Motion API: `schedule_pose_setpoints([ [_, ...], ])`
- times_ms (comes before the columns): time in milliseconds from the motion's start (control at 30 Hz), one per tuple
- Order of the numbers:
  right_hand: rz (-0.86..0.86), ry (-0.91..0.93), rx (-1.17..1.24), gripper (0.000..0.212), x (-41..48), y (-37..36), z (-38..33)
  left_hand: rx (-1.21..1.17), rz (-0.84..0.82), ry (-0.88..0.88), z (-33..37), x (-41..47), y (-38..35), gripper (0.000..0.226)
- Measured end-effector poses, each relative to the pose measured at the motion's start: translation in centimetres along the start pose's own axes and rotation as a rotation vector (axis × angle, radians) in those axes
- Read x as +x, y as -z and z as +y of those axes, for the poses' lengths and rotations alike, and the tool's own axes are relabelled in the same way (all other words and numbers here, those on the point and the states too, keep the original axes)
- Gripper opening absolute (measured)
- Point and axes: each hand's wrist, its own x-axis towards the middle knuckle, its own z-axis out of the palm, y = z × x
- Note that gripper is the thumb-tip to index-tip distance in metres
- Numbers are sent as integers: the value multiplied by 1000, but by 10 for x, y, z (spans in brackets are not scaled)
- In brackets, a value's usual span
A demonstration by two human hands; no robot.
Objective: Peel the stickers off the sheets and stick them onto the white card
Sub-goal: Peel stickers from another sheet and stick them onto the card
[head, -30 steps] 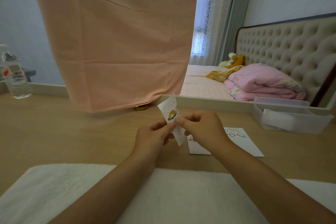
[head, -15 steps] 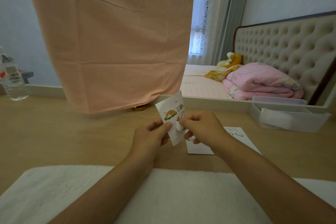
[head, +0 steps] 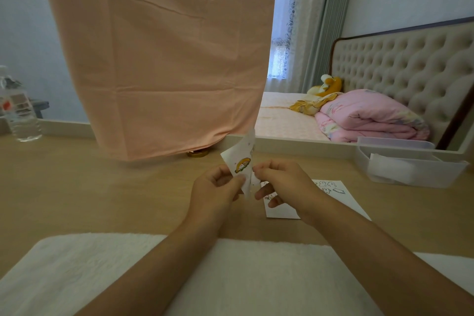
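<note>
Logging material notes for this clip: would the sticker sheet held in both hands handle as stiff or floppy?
Probably floppy: the sticker sheet bends where the left hand and right hand pinch it. Likely very light, since pinches alone hold it above the table.

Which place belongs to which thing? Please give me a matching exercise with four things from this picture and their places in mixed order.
Things:
1 sticker sheet
2 white card
3 water bottle
4 clear plastic box

Places:
A far left on the table
B flat on the table, partly hidden by the right hand
C far right on the table
D pinched between left hand and right hand

Pairs: 1-D; 2-B; 3-A; 4-C
</note>
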Motion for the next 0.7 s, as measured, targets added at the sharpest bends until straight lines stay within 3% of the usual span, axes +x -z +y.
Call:
schedule_pose_setpoints([
  [233,-19,-4,39,21,0,4,-6,88,-27,-123,1,-3,-1,24],
  [367,45,147,-86,8,1,5,0,36,-27,-80,1,-1,1,34],
  [533,212,365,-347,11,7,7,9,103,-112,-113,6,-4,0,44],
  [600,310,510,-607,11,6,8,12,229,-47,-336,10,-6,5,65],
  [700,444,827,-890,10,7,8,17,580,89,-802,25,-5,17,57],
])
